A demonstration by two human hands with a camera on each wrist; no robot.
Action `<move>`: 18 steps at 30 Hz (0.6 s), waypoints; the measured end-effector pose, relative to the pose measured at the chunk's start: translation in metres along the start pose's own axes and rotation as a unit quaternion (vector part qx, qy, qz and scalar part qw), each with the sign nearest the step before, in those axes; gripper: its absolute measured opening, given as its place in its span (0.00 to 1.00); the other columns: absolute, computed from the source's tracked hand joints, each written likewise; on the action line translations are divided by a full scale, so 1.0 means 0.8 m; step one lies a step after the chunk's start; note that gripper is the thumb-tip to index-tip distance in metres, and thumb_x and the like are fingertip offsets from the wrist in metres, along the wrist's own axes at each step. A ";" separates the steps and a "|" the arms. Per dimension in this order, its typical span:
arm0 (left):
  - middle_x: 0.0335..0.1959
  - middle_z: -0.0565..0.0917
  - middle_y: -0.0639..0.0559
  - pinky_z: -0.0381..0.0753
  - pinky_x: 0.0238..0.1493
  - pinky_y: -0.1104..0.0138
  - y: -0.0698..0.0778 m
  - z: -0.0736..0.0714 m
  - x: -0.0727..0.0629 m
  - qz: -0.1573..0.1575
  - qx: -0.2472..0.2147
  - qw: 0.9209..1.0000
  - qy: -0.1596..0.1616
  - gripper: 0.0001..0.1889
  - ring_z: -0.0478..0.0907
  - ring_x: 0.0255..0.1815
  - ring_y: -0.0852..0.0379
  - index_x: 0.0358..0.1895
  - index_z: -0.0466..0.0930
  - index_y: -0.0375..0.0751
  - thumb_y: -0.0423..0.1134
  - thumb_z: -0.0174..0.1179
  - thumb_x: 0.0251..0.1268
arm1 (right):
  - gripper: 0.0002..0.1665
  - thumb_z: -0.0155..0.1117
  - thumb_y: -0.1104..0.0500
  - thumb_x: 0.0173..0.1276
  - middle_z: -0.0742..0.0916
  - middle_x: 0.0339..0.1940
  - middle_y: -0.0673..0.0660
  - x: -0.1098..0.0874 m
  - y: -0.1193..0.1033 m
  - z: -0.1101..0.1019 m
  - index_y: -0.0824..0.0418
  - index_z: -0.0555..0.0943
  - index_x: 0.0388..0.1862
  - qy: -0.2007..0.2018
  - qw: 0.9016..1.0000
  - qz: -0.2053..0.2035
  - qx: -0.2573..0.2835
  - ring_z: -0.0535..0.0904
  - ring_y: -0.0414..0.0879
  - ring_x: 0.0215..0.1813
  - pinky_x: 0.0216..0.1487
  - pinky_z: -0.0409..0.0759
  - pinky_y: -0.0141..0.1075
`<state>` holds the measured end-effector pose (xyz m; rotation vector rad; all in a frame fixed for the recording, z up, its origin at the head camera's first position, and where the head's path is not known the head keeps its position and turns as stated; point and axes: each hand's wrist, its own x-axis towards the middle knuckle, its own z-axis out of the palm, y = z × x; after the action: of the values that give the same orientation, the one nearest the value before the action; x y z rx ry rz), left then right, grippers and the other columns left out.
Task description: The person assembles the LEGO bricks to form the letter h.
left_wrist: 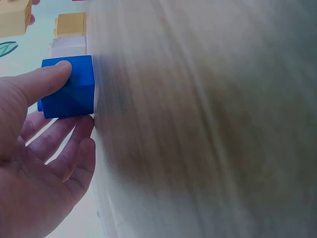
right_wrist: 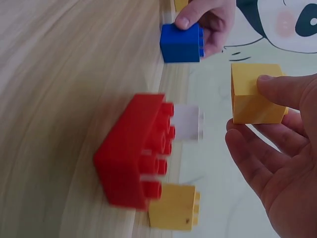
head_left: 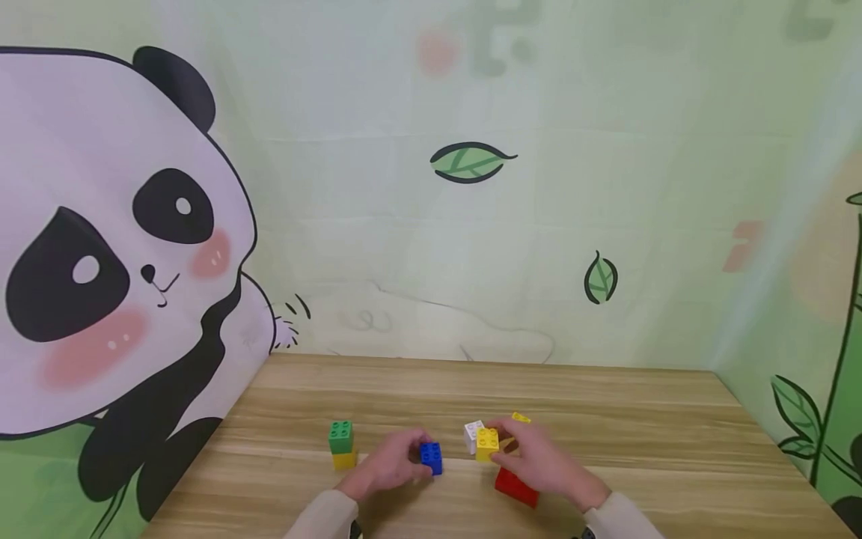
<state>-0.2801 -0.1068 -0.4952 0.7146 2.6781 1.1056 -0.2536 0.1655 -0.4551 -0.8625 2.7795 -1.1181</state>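
Note:
Between thumb and fingers my left hand (head_left: 393, 462) pinches a blue toy brick (head_left: 431, 458), which sits at the tabletop. To its right, my right hand (head_left: 535, 457) holds a yellow brick (head_left: 488, 445) by its sides; the right wrist view shows this yellow brick (right_wrist: 257, 94) raised off the table. Just behind it stands a white brick (head_left: 473, 434), partly covered in the head view. A longer red brick (head_left: 516, 488) lies below the right hand, studs turned away from the right wrist camera. Another yellow brick (right_wrist: 173, 207) is mostly hidden behind the right hand in the head view.
Left of the left hand, a green brick (head_left: 341, 436) is stacked on a yellow brick (head_left: 344, 460). The wooden table (head_left: 606, 404) ends at a backdrop (head_left: 377, 247) printed with a panda and leaves.

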 end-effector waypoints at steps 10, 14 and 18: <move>0.39 0.81 0.58 0.76 0.49 0.58 0.004 0.009 0.004 0.009 -0.008 1.000 -0.008 0.17 0.76 0.41 0.58 0.46 0.79 0.44 0.36 0.70 0.52 | 0.22 0.63 0.57 0.67 0.81 0.52 0.51 0.017 -0.010 0.014 0.57 0.74 0.59 -0.016 0.999 -0.008 0.027 0.78 0.46 0.49 0.49 0.79 0.39; 0.39 0.81 0.57 0.77 0.47 0.61 0.008 0.011 0.005 0.016 -0.017 1.000 -0.014 0.17 0.76 0.40 0.60 0.45 0.79 0.44 0.36 0.71 0.51 | 0.21 0.63 0.58 0.66 0.80 0.52 0.49 0.023 -0.010 0.021 0.56 0.75 0.59 -0.020 0.999 -0.007 0.045 0.78 0.43 0.49 0.50 0.78 0.37; 0.38 0.81 0.59 0.76 0.47 0.63 0.013 0.014 0.006 0.017 -0.024 0.999 -0.023 0.16 0.76 0.39 0.61 0.45 0.79 0.44 0.36 0.71 0.51 | 0.20 0.64 0.59 0.66 0.80 0.51 0.47 0.028 -0.007 0.029 0.55 0.76 0.57 -0.022 0.998 -0.012 0.063 0.77 0.42 0.49 0.49 0.78 0.36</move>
<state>-0.2774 -0.0914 -0.4959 0.7710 2.6013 1.1435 -0.2649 0.1363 -0.4646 -0.8962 2.6373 -1.2483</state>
